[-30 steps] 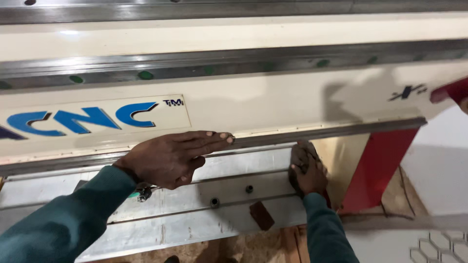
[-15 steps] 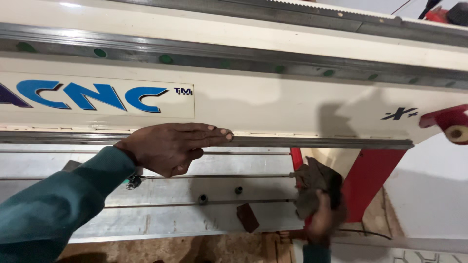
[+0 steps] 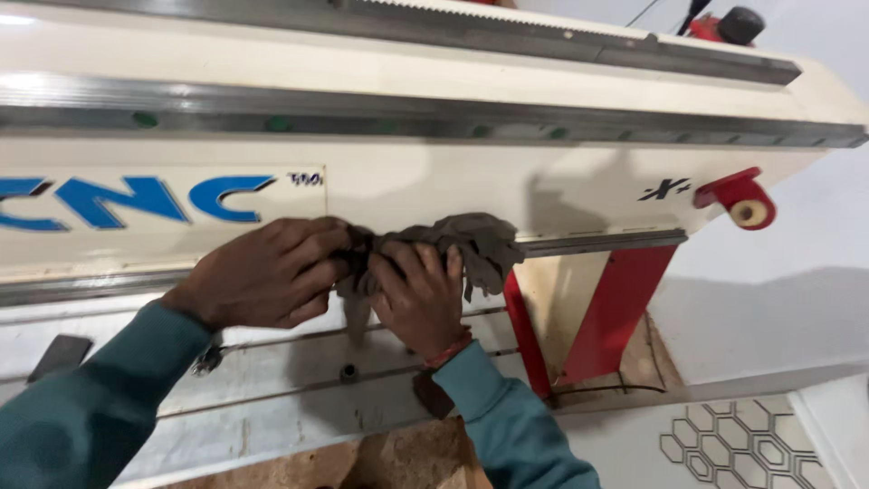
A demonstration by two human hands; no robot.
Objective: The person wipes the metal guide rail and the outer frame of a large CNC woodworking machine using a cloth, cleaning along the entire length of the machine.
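Head view: left hand (image 3: 272, 272) and right hand (image 3: 418, 294), both closed on crumpled grey rag (image 3: 471, 243), press it against lower steel rail (image 3: 597, 243) of cream machine beam (image 3: 434, 195). Red bracket (image 3: 738, 197) at beam's right end; red leg (image 3: 615, 312) below.

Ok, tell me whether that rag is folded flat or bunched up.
Bunched up. The grey rag sits crumpled in uneven folds against the machine's rail, gripped by both the left hand and the right hand.
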